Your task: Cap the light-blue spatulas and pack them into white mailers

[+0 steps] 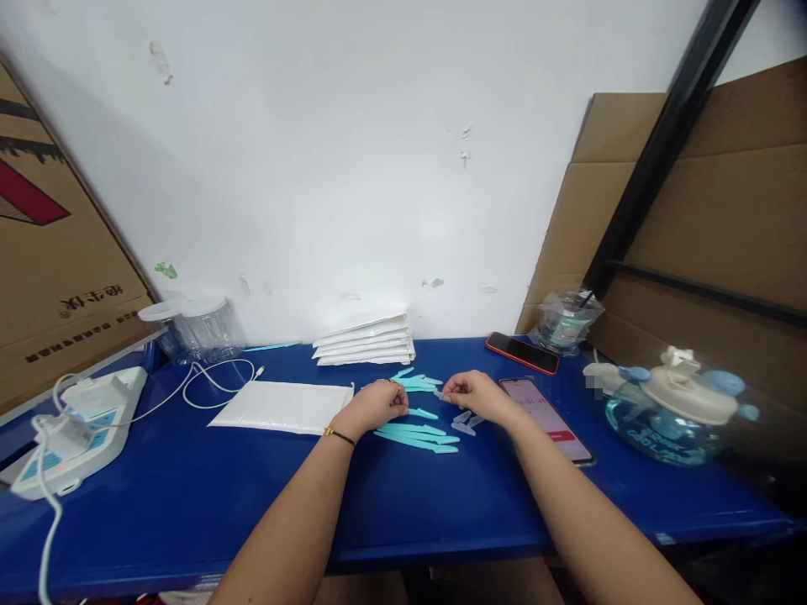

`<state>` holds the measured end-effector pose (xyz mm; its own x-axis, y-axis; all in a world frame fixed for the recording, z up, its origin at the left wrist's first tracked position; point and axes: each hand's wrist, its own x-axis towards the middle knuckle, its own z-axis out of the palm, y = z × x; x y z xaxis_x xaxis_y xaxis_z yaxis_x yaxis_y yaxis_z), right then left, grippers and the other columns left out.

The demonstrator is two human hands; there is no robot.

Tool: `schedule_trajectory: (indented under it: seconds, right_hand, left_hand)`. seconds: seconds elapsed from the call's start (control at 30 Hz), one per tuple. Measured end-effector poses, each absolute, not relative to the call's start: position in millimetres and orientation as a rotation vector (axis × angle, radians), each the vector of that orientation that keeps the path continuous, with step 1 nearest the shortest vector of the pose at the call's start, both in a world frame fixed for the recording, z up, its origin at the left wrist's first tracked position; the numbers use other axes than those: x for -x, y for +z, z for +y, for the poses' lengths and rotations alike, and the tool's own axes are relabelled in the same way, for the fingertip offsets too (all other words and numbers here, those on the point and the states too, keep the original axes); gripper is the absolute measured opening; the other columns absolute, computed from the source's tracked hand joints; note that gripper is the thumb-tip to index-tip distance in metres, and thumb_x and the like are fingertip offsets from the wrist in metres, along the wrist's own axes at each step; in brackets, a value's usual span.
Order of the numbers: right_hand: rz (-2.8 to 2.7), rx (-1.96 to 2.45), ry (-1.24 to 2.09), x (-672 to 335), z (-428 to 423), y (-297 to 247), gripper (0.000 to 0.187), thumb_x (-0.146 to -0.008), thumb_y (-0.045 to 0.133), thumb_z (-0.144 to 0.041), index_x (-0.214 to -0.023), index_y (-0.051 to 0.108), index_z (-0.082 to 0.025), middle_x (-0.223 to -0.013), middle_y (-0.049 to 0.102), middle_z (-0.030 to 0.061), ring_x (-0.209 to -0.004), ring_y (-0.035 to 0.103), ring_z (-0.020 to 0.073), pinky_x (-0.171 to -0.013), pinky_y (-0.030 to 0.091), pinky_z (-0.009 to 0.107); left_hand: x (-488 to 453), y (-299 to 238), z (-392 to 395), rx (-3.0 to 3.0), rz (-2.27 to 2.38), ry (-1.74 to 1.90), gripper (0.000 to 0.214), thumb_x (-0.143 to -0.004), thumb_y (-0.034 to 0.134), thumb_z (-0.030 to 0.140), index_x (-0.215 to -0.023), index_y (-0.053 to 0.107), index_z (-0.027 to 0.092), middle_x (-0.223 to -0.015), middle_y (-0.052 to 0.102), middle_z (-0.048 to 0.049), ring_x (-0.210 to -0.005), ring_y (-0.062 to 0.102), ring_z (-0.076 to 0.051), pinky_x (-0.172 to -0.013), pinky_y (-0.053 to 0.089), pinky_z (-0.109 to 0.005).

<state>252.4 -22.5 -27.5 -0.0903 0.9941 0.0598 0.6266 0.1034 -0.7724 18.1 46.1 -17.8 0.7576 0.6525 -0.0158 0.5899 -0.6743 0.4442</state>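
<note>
My left hand [379,403] is closed, its fingertips pinching the handle of a turquoise eyebrow razor [424,413] that points right. Opposite it, my right hand [474,393] pinches a small translucent blade cap [440,395]. The cap and that razor are close together but apart. Below my left hand lies a row of several turquoise razors [419,437], heads to the right. Another bunch of turquoise razors [416,383] lies just beyond both hands. Several loose translucent caps [463,423] rest on the blue table [441,504] under my right hand.
A white padded envelope [283,406] lies at left, with a stack of envelopes [366,339] by the wall. Two phones [522,352] [545,420] and a blue-tinted bottle [672,416] are at right. A power strip [94,433], cable and clear jars [208,328] stand left.
</note>
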Motion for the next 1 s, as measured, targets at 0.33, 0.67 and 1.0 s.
schedule_trajectory:
  seconds: [0.33, 0.67, 1.0]
  right_hand:
    - [-1.725, 1.466, 0.981, -253.1, -23.1, -27.4, 0.029, -0.072, 0.064, -0.042, -0.082, 0.068, -0.014, -0.065, 0.061, 0.0014, -0.057, 0.057, 0.0104, -0.055, 0.048, 0.022]
    - [-1.776, 1.482, 0.819, -238.7, -21.4, -26.6, 0.022, -0.075, 0.059, -0.033, -0.085, 0.068, -0.016, -0.061, 0.061, 0.0001, -0.056, 0.055, 0.0116, -0.053, 0.041, 0.022]
    - [-2.038, 1.682, 0.876, -273.5, -37.0, -7.4, 0.02, -0.062, 0.07, -0.031, -0.076, 0.068, -0.017, -0.072, 0.065, 0.002, -0.063, 0.058, 0.0141, -0.054, 0.043, 0.021]
  left_hand:
    - [-15.1, -19.0, 53.0, -2.44, 1.011, 0.366, 0.019, -0.078, 0.051, 0.033, -0.081, 0.062, 0.018, -0.08, 0.065, -0.0022, -0.071, 0.057, -0.014, -0.061, 0.043, -0.022]
    - [-30.1, -19.7, 44.0, -2.552, 0.968, 0.488, 0.014, -0.081, 0.052, 0.03, -0.083, 0.061, 0.019, -0.083, 0.063, -0.0019, -0.075, 0.057, -0.015, -0.065, 0.042, -0.023]
    - [-14.0, -13.8, 49.8, -2.479, 0.909, 0.424, 0.025, -0.075, 0.06, 0.04, -0.09, 0.065, 0.021, -0.09, 0.062, -0.002, -0.08, 0.057, -0.015, -0.069, 0.044, -0.023]
